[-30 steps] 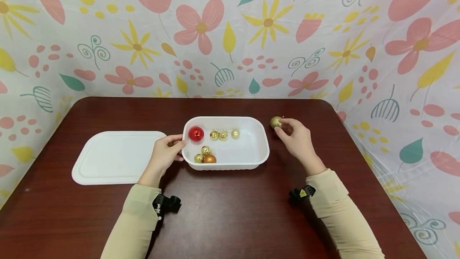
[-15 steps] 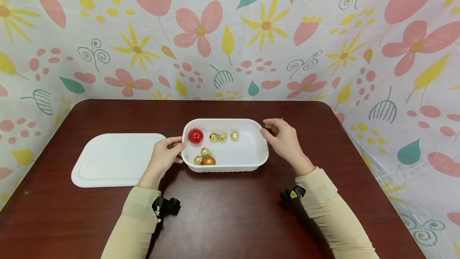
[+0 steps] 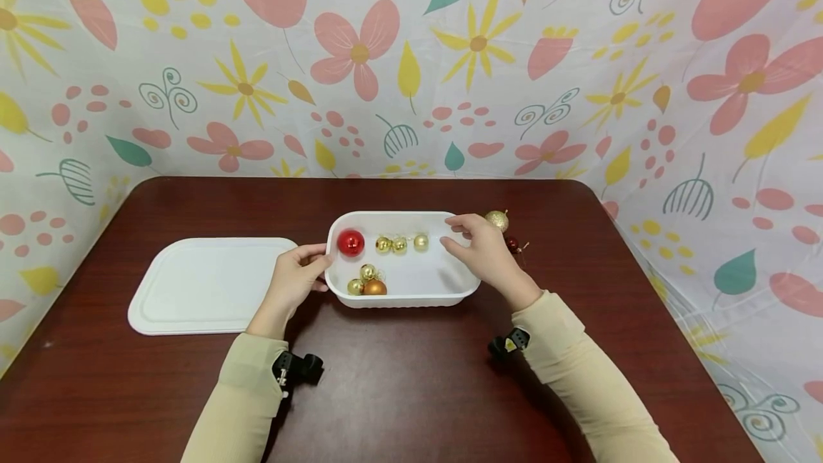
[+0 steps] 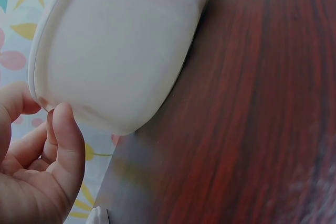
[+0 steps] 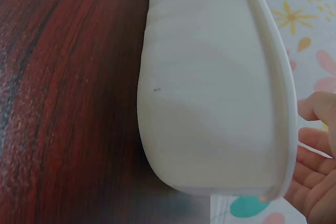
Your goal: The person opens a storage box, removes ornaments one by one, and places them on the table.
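On the worktop (image 3: pixel 411 377): white tub (image 3: pixel 403 297) sat mid-table, baubles inside
Left hand (image 3: pixel 294 283): gripped tub's left rim
Right hand (image 3: pixel 479 257): hovered over right rim, fingers loose, held nothing
Risk: sleeve might've knocked gold glitter bauble (image 3: pixel 496 220) rolling off

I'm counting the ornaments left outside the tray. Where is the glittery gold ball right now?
In the head view the glittery gold ball lies on the table, off the white tray's far right corner, just beyond the right hand.
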Action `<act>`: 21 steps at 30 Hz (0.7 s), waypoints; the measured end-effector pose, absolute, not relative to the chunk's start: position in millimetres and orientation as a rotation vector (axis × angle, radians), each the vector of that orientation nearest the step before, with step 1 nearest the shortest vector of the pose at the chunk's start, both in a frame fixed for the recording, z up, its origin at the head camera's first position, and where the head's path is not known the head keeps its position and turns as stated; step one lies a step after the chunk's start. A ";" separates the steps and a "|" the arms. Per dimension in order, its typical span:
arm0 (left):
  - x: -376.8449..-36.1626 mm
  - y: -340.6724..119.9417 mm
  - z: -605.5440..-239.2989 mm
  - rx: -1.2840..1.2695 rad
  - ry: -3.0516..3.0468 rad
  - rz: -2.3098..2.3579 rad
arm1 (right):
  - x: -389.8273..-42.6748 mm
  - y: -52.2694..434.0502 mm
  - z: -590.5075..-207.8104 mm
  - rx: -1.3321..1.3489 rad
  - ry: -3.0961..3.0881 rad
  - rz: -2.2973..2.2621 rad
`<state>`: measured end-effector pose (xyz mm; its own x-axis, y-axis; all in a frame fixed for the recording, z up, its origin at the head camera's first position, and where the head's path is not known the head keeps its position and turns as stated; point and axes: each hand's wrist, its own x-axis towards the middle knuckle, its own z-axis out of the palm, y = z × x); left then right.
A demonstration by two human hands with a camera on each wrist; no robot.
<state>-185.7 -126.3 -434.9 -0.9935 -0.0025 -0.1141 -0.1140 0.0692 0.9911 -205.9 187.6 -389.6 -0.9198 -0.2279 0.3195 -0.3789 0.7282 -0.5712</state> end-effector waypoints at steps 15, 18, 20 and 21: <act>-186.5 -126.4 -435.0 -0.122 2.232 2.094 | -222.5 166.9 -399.5 0.584 -2.858 0.845; -186.6 -126.3 -435.1 -0.123 2.229 2.093 | -225.9 163.7 -402.8 0.632 -2.847 0.820; -186.7 -126.2 -435.0 -0.124 2.227 2.093 | -228.5 161.8 -404.3 0.668 -2.837 0.793; -186.8 -126.2 -435.1 -0.125 2.227 2.092 | -229.6 161.0 -404.9 0.683 -2.835 0.780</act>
<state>-186.8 -126.2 -435.1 -0.9932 -0.0027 -0.1166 -0.1165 0.0624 0.9912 -229.6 161.0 -404.9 -0.8904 -0.3920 0.2312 -0.4551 0.7648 -0.4561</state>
